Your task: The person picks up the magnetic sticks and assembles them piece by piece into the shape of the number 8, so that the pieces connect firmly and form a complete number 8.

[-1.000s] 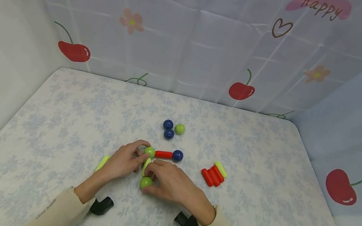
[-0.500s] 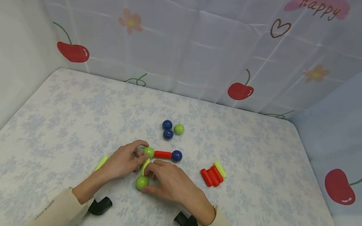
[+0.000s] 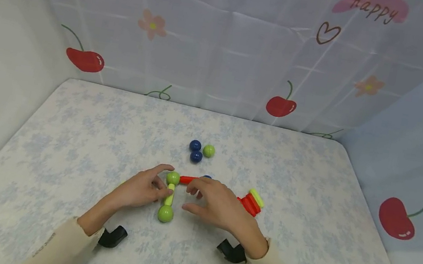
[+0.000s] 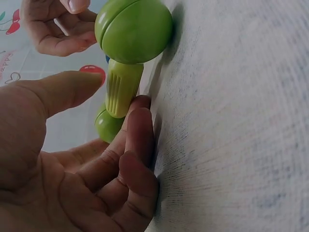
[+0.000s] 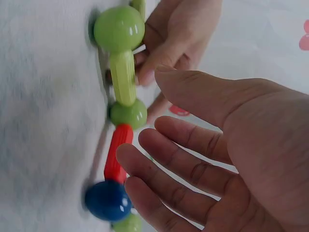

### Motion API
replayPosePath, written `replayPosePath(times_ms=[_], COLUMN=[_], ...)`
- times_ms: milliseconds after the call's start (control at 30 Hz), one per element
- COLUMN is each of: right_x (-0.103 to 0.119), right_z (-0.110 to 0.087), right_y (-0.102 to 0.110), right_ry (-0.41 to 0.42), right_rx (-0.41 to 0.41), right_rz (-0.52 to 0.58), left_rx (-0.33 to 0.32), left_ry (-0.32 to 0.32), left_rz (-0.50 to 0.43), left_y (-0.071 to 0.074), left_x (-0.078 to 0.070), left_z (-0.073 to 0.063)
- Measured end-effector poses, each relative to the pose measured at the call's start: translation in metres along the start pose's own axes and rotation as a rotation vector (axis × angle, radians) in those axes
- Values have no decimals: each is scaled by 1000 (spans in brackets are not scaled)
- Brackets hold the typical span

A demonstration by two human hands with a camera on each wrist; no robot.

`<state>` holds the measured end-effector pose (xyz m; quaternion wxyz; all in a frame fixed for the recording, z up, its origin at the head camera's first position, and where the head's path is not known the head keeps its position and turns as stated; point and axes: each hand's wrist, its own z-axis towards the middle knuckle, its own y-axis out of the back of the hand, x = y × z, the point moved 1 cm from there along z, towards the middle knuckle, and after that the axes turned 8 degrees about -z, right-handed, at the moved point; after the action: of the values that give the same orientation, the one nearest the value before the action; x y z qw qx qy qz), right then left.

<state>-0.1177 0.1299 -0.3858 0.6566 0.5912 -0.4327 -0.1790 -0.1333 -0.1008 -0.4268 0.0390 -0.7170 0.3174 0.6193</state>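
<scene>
left hand (image 3: 143, 189) – loosely round the lime rod (image 3: 169, 196), lower middle of head view, green balls (image 3: 165, 213) on both ends | right hand (image 3: 220, 206) – fingers relaxed, not gripping, right by the red rod (image 3: 187, 180) | two blue balls (image 3: 196, 156) near frame centre

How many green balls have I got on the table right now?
3: a near ball and a far ball at the two ends of one light green stick, plus a loose ball beside two blue balls. Others could be hidden, but none shows.
</scene>
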Motion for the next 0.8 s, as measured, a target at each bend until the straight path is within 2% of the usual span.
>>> replayPosePath(times_ms=[200,367,500,667,800], right_x=[-19,-33,-44,-54,-61], right_z=[-13,-23,-30,-36,-39], right_y=[11,14,15,19,22], right_ry=[-65,-99,-119,-144,-166], right_rx=[-53,-85,-103,-70,-20], right_rz=[11,11,9,4,45], left_rx=[-12,-25,-20,-31,-33], left_ry=[33,23,12,-2,-13], left_rz=[7,7,-29,-48,-59], left_y=[-3,-5,-6,-6,-7], left_x=[-3,-3,-2,0,1], left_z=[-1,0,0,1,1])
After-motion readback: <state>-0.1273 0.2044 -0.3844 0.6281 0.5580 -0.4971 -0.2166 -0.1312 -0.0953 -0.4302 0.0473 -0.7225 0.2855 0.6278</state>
